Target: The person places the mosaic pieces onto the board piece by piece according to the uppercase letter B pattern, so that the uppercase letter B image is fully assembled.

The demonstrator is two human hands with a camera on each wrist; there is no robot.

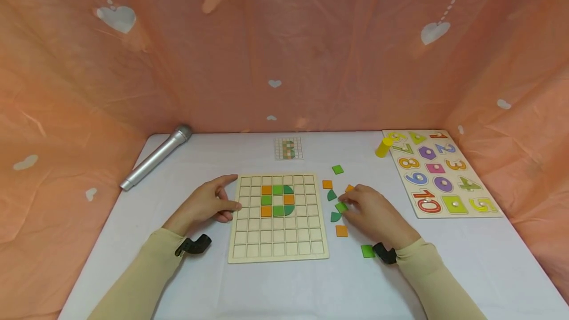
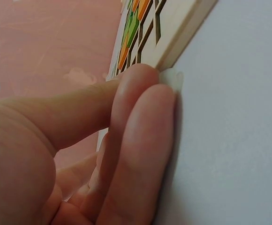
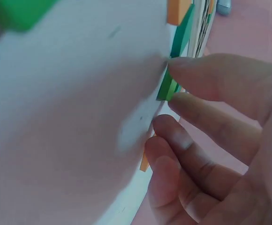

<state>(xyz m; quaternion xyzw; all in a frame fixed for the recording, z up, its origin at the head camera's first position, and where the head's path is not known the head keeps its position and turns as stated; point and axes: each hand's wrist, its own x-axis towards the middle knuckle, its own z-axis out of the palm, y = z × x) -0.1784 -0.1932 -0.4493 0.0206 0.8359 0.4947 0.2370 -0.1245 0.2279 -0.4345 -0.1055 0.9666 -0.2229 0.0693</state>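
Note:
A wooden grid board (image 1: 249,238) lies on the table, its upper middle filled with orange, green and dark green tiles (image 1: 278,189) around one bare cell. My left hand (image 1: 206,204) rests at the board's left edge, index finger stretched to the far corner and thumb on the rim. In the left wrist view the fingertips (image 2: 150,108) lie right at the board's side. Right of the board, my right hand (image 1: 371,211) pinches a green square tile (image 3: 165,86) between thumb and index finger, with the other fingers loosely bent. Dark green quarter-round tiles (image 1: 332,195) lie close by it.
Loose orange tiles (image 1: 341,231) and green tiles (image 1: 338,169) lie right of the board. A pattern card (image 1: 289,148) sits behind it. At left is a silver microphone (image 1: 155,158); at right, a yellow cylinder (image 1: 384,147) and a number puzzle (image 1: 428,169). Pink cloth surrounds the table.

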